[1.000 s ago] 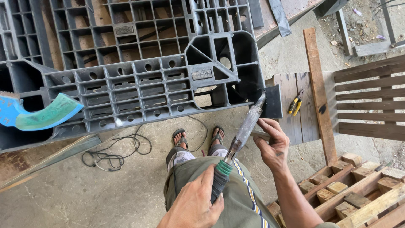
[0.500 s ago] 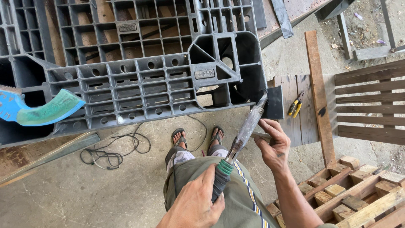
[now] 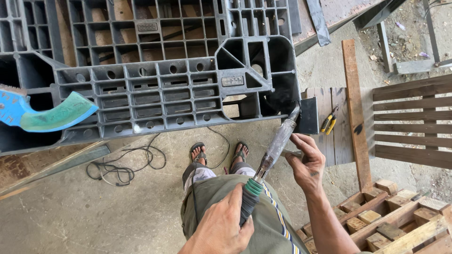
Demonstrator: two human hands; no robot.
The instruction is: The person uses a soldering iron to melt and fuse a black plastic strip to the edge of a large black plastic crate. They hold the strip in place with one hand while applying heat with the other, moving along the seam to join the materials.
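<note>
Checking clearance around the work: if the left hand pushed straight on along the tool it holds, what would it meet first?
Probably the right hand, which steadies the metal shaft of the tool partway up. Past it, the tip already sits at the corner of the grey plastic pallet. The left hand grips the green handle; depth is uncertain.

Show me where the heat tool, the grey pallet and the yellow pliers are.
heat tool (image 3: 278, 143): head view, on its metal barrel.
grey pallet (image 3: 155, 94): head view, on its ribbed grid.
yellow pliers (image 3: 328, 123): head view, on the handles.
</note>
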